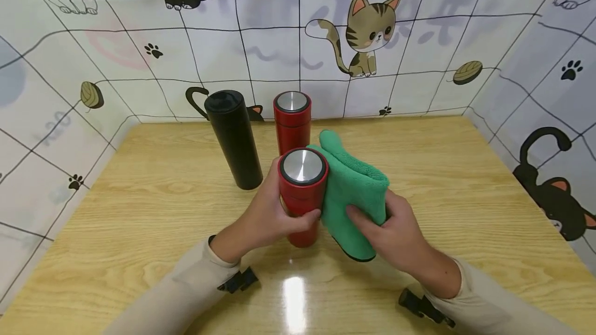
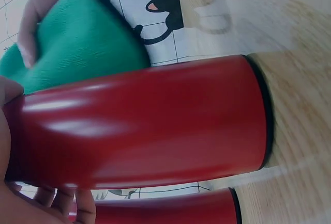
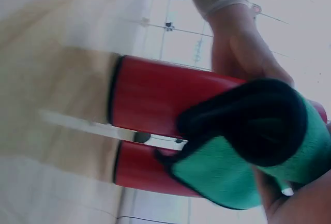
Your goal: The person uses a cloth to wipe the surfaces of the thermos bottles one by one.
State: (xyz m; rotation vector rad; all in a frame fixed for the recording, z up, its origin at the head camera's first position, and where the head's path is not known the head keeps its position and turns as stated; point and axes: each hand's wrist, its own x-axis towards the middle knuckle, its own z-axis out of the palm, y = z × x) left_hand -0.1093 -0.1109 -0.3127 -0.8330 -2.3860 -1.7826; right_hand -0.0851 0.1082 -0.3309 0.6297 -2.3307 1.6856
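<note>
My left hand (image 1: pixel 267 208) grips a red thermos bottle (image 1: pixel 304 195) with a silver lid top, its thumb across the front. In the left wrist view the bottle's black-rimmed base is close over the wooden table. A folded green cloth (image 1: pixel 351 200) with a dark edge is in my right hand (image 1: pixel 396 231), thumb on the near side. The cloth lies against the right side of the gripped bottle in the head view. Right behind it a second red bottle (image 1: pixel 292 118) stands upright, partly hidden by the first.
A black tumbler (image 1: pixel 235 141) stands to the left of the red bottles. The light wooden table (image 1: pixel 153 211) ends at walls covered with a cat-patterned sheet (image 1: pixel 274 50) at the back and sides. Small dark wrist cameras hang under both sleeves.
</note>
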